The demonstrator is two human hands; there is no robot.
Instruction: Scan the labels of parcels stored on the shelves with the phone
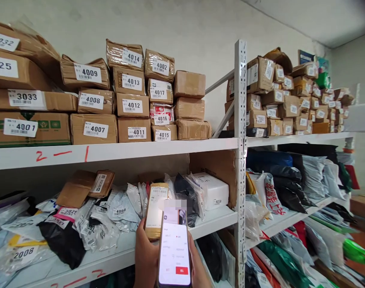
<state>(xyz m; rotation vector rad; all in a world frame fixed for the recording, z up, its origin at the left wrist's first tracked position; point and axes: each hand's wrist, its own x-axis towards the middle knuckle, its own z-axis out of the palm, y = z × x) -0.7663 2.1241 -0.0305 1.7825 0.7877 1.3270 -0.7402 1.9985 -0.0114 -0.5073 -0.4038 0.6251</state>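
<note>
Low in the middle, my left hand (146,254) is closed at the lower left edge of a yellow parcel (156,210) with a white label, beside the phone. My right hand (198,262) is wrapped around the right side of a smartphone (174,254). The phone's lit screen faces me, with a red button near its bottom, and it covers part of the parcel. Most of my fingers are hidden behind these two things. Just beyond are a dark plastic bag (185,192) and a white box (214,191) labelled 4038.
Numbered cardboard boxes (132,106) are stacked on the upper white shelf (164,149). Plastic mailing bags (119,210) crowd the shelf below at left. A perforated metal upright (240,168) divides this rack from another, which holds more boxes (290,106) and soft parcels (287,182).
</note>
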